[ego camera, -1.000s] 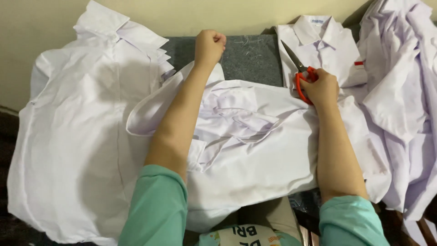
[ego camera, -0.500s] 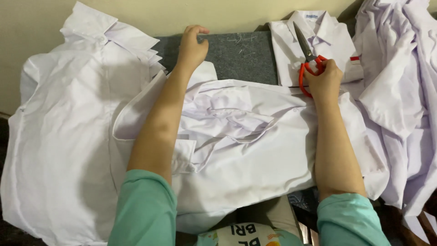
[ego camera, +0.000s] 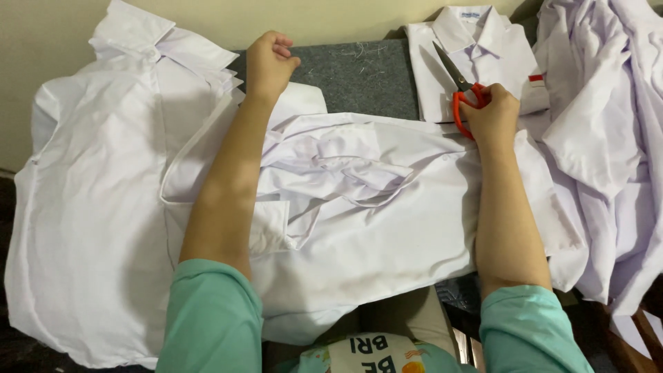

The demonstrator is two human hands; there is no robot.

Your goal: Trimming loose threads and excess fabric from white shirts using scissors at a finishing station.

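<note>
Where the forearms cross the frame, they cover parts of the crumpled white shirt (ego camera: 359, 207), whose near hem drops past the worktop's (ego camera: 359, 72) near edge; its creased middle folds make the collar and sleeves hard to tell apart. Right hand (ego camera: 492, 114), fingers clenched through the red handles of the scissors (ego camera: 461, 86), rests at the shirt's far right corner, blades pointing toward the far edge over a folded white shirt (ego camera: 476, 55). Left hand (ego camera: 268, 65) is loosely curled at the far edge on grey felt; whether it grips cloth cannot be told. More white garments (ego camera: 608, 124) spill off the right edge.
</note>
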